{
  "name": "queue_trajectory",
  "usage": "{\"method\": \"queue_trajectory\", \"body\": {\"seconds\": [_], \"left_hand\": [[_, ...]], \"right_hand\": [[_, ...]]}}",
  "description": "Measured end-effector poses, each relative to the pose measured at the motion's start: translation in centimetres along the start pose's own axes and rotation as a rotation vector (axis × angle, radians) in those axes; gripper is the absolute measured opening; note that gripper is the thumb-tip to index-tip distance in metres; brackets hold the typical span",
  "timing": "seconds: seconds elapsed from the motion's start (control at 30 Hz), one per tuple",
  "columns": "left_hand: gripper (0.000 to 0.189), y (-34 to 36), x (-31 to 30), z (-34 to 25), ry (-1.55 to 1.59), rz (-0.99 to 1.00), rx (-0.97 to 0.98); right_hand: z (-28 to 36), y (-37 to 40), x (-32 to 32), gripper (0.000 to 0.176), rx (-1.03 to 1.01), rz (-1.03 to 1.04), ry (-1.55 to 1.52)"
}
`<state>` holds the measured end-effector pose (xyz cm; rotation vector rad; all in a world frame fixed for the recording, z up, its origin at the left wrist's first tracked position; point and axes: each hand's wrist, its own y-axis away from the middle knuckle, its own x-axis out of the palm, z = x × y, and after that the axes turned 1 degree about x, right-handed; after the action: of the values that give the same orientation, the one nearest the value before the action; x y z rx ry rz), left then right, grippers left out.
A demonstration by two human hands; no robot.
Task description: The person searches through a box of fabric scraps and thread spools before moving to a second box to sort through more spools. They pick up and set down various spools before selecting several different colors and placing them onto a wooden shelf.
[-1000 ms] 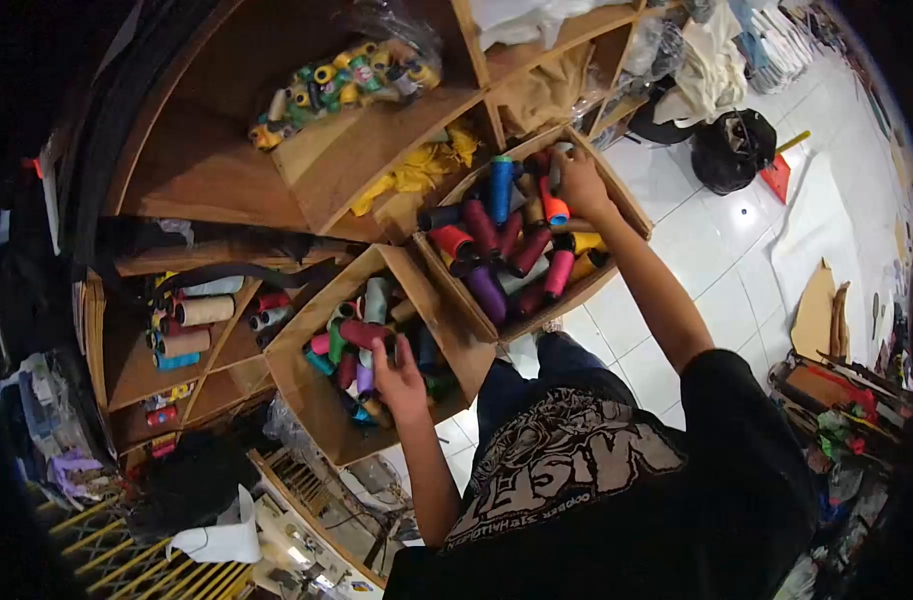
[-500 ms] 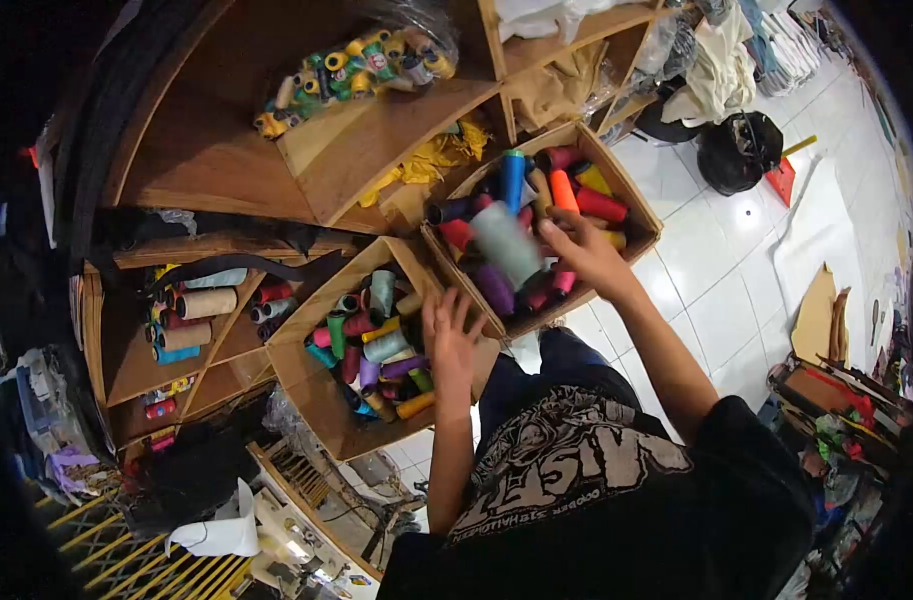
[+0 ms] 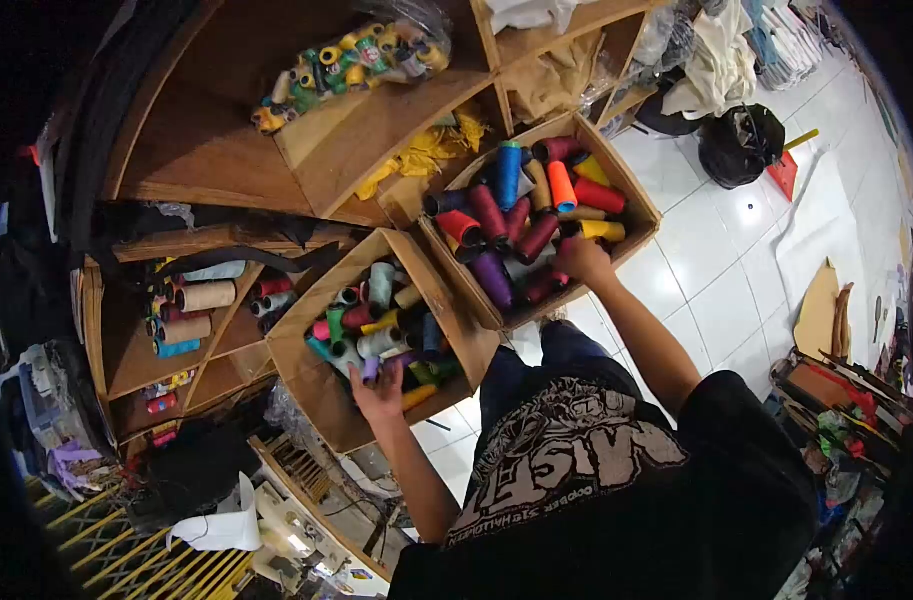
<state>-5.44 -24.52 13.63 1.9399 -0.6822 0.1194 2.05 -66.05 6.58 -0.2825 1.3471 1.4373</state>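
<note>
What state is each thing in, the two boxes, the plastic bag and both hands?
Left box: open-topped, full of thread cones.
Right box: open-topped, full of cones.
Left hand: on cones in left box, grip unclear.
Right hand: among cones in right box, grip unclear.
Plastic bag: on shelf, holding spools.

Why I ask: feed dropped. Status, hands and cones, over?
Left hand among thread cones in left box, grip unclear. Right hand on cones in right box, beside yellow cone. Nothing obstructing.

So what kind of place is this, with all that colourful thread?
Most likely a sewing or tailoring workshop. Two boxes are packed with thread cones, wooden shelves hold more spools, and cloth is piled further back.
</note>
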Motion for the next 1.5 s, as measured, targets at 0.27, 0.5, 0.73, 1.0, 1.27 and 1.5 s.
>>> {"method": "queue_trajectory", "body": {"seconds": [0.27,0.5,0.73,1.0,1.27,1.5], "left_hand": [[0.050,3.0,5.5,6.6,-0.389,0.337,0.319],[0.052,6.5,11.7,11.9,-0.287,0.853,-0.366],[0.036,0.1,5.4,4.0,-0.274,0.406,0.061],[0.054,-4.6,-6.1,-2.0,-0.951,0.093,0.663],[0.071,2.2,9.0,9.0,-0.649,0.480,0.307],[0.041,3.7,10.1,11.3,-0.572,0.710,-0.207]], "right_hand": [[1.0,3.3,-3.0,0.078,-0.075,-0.043,-0.436],[7.2,12.7,-14.2,0.086,-0.310,-0.010,-0.709],[1.1,3.3,-5.8,0.078,-0.074,0.128,-0.727],[2.8,-2.3,3.8,0.095,0.216,-0.178,-0.701],[1.9,2.2,1.4,0.101,0.102,-0.029,-1.034],[7.5,7.7,-5.3,0.082,-0.129,-0.158,-0.775]]}}
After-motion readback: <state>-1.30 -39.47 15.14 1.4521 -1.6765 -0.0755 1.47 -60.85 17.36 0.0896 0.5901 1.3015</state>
